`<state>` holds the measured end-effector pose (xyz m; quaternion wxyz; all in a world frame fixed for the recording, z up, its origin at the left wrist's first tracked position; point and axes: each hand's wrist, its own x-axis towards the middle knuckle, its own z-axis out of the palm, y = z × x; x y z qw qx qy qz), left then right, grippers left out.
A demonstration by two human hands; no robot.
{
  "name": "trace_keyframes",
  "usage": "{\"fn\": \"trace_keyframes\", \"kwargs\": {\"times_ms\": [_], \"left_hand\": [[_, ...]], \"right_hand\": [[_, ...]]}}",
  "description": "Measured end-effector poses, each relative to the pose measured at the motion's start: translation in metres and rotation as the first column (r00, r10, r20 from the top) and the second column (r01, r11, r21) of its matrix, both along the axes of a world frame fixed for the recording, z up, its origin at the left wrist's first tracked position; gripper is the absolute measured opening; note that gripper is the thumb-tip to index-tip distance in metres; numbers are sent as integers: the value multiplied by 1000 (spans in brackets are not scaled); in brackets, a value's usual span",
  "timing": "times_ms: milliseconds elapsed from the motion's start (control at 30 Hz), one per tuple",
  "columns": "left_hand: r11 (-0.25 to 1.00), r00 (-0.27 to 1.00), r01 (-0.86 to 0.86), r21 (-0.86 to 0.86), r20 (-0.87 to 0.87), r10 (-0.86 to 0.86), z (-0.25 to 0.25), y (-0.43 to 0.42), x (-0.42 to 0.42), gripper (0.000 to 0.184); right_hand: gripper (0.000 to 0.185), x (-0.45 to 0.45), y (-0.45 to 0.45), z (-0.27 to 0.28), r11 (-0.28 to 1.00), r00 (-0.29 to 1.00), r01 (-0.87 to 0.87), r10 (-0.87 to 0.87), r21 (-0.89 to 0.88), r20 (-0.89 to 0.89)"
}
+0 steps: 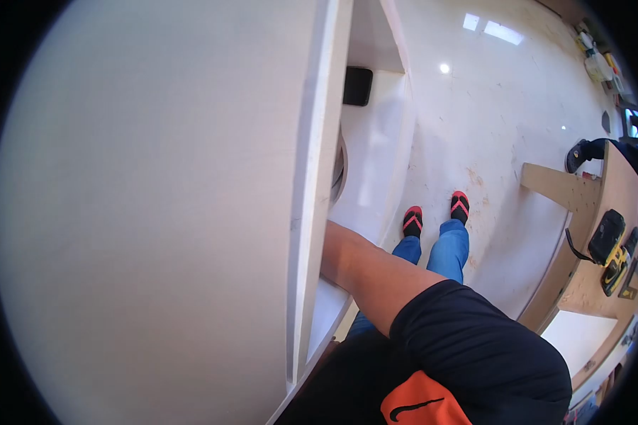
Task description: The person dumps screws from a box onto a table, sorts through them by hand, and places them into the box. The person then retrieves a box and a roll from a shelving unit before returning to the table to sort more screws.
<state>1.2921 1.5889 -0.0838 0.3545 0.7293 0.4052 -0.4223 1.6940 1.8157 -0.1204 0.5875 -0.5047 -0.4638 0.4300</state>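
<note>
A large white panel point(156, 212) fills the left side of the head view. My right forearm point(368, 265) reaches behind its edge into a white shelf compartment point(376, 142), so my right hand is hidden. Inside the compartment, a flat black rectangular object with rounded corners point(359, 86) lies farther along. Between it and my forearm, part of a round, coil-like object point(339, 170) shows past the panel edge. I cannot make out my left hand; at most a small skin-toned patch shows low beside the panel.
To the right stands a wooden bench point(588, 283) bearing a yellow-and-black power tool point(617, 269) and a black object point(607, 237). Another person's shoe point(575, 156) is beyond it. Bottles point(599, 67) line the upper right. My sandalled feet point(459, 207) stand on the glossy, dusty floor point(475, 127).
</note>
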Motion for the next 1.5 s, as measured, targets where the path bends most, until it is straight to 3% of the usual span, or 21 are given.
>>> {"fn": "trace_keyframes", "kwargs": {"times_ms": [300,367,433,500,533,633,700,833,900,1000,1100,1167,1267,1333,1400,1467,1500], "left_hand": [[989,990,137,-50,-12,-137,-14,23,13,26],[983,985,174,-57,-8,-174,-19,29,18,26],[975,977,213,-63,0,-214,-21,39,25,26],[970,972,233,-70,30,-231,-25,48,29,26],[971,973,226,-76,68,-221,-25,50,29,27],[992,970,121,-44,219,-109,-15,46,55,34],[998,989,56,15,139,-57,-6,39,76,33],[999,1000,-10,37,-16,10,-10,44,84,42],[996,996,-76,50,-44,78,-2,39,97,41],[994,994,-90,54,-55,93,3,35,96,41],[992,994,-102,69,-38,104,6,30,85,41],[990,991,-126,70,-34,128,7,25,78,41],[988,988,-145,53,-46,148,5,22,71,41],[990,989,-135,46,-60,137,0,23,66,42],[979,978,-198,49,-61,201,-2,24,68,41],[973,971,-224,57,-78,228,-2,24,72,41],[974,970,-218,63,-92,224,0,24,79,41]], "right_hand": [[21,21,-69,50,922,957,291,-276,256,-95],[21,31,-99,49,915,930,362,-339,180,-143],[20,41,-135,43,929,906,368,-367,-34,-210],[26,71,-182,46,961,853,106,-220,-256,-473],[25,76,-195,42,934,862,196,-309,-299,-401],[26,78,-216,41,825,815,422,-527,-376,-242],[28,90,-217,50,755,740,528,-634,-389,-226],[35,127,-191,56,823,697,455,-567,-340,-440],[36,148,-176,71,858,684,287,-495,-427,-536],[32,154,-135,63,886,865,301,-409,-352,-289],[41,150,-91,35,860,882,465,-431,-211,189],[48,138,-33,-9,814,851,509,-525,-278,20],[36,137,-35,-6,799,842,526,-537,-292,48],[29,146,-67,21,806,832,499,-549,-319,-83],[28,152,-94,38,824,702,424,-561,-376,-438],[32,153,-86,19,806,800,587,-591,-69,-99],[35,151,-80,8,785,782,611,-619,105,78]]}}
